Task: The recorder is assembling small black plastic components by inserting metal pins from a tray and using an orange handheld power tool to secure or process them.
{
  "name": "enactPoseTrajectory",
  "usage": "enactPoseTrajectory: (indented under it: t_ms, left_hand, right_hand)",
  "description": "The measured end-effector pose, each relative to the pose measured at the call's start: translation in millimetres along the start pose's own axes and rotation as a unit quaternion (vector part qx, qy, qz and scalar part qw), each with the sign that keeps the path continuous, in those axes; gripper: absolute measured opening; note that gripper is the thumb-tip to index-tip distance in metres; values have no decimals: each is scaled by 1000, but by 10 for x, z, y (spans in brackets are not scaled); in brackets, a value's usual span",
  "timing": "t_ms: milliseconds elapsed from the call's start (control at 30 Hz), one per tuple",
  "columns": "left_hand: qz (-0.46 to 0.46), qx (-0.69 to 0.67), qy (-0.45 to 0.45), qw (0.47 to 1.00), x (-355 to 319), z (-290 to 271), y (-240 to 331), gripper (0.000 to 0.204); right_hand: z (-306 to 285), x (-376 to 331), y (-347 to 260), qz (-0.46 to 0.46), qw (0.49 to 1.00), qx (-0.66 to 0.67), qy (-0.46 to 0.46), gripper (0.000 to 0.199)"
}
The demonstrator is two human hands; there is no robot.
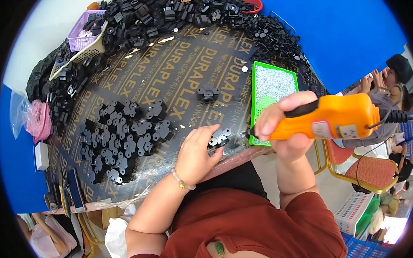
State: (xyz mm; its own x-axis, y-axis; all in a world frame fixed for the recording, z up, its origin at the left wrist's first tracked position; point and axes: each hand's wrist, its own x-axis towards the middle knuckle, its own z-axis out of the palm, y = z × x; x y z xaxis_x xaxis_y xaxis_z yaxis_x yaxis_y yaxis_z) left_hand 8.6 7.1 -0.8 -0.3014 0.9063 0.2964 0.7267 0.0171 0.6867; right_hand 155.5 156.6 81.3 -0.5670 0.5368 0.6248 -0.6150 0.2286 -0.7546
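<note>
Screwdriver in right hand, black part at left

Right hand (pixel 273 116) is clamped around the orange screwdriver (pixel 342 115), tip facing left hand (pixel 193 154), probably to keep it handy. Left thumb and fingers stand apart, black part (pixel 221 137) between them, likely to steady it; can't tell if they pinch. Green tray (pixel 253 88) sits just beside the right grip, presumably for short reach. Similar parts (pixel 120 127) cluster left of the left hand.
</note>
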Motion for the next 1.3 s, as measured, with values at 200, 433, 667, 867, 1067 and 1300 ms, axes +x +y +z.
enactPoseTrajectory:
  t_ms: [200, 433, 667, 867, 1067, 1300]
  left_hand:
    - [5, -22, -6, 1000, 19, -18, -1, 54]
    - [10, -34, -3, 999, 9, -23, -12, 54]
    - [-9, -26, -18, 999, 1, -37, 2, 54]
    - [10, -20, -1, 1000, -24, -20, 0, 54]
    - [24, -25, -20, 999, -24, -11, -64, 54]
    - [34, -12, -14, 999, -15, 5, -26, 57]
  right_hand:
    - [136, 2, 316, 17, 990, 137, -13, 52]
    - [222, 17, 420, 53, 996, 71, 23, 57]
    - [214, -14, 465, 133, 990, 48, 13, 51]
    - [251, -61, 502, 120, 992, 11, 21, 45]
    - [212, 52, 409, 96, 994, 48, -22, 52]
    - [-361, 62, 99, 34, 996, -32, 77, 41]
